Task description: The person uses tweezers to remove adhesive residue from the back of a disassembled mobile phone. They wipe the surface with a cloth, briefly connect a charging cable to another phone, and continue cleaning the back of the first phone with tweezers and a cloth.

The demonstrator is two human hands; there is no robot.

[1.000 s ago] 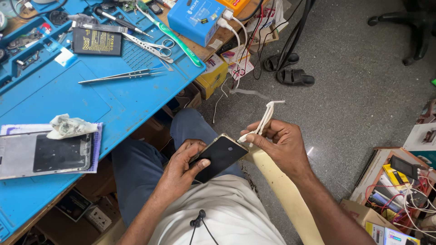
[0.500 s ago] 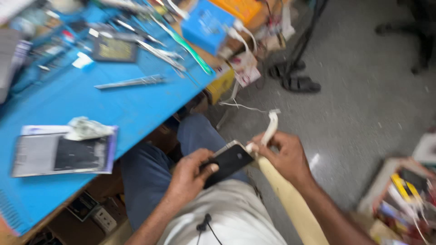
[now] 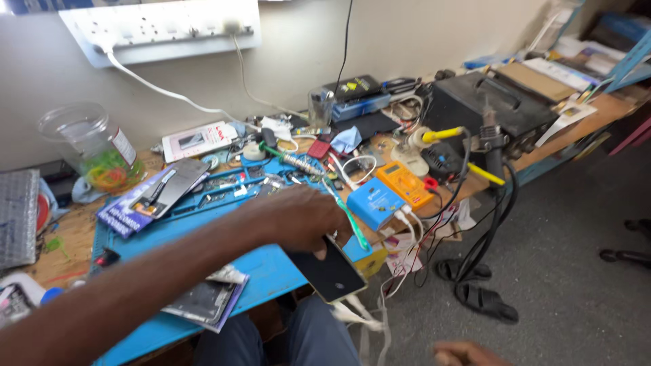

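A: Left hand (image 3: pixel 298 220)?
B: Closed on a black phone (image 3: pixel 330 273), held over the near edge of the blue counter (image 3: pixel 264 268). White cable (image 3: pixel 359 315) hangs just below.
A: Right hand (image 3: pixel 468 354)?
B: Only a sliver at the bottom edge; can't tell its grip.
A: Nearby?
B: Green toothbrush (image 3: pixel 347 213), blue box (image 3: pixel 376 202), orange meter (image 3: pixel 405 183) to the right.

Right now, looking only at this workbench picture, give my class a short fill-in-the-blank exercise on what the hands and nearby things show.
1. The left hand holds a dark ____ over the edge of the bench.
2. The work mat under that arm is coloured ____.
3. The clear jar at the back left holds coloured rubber ____.
4. Only the fingertips of the ____ hand show, at the bottom edge.

Missing words: phone; blue; bands; right
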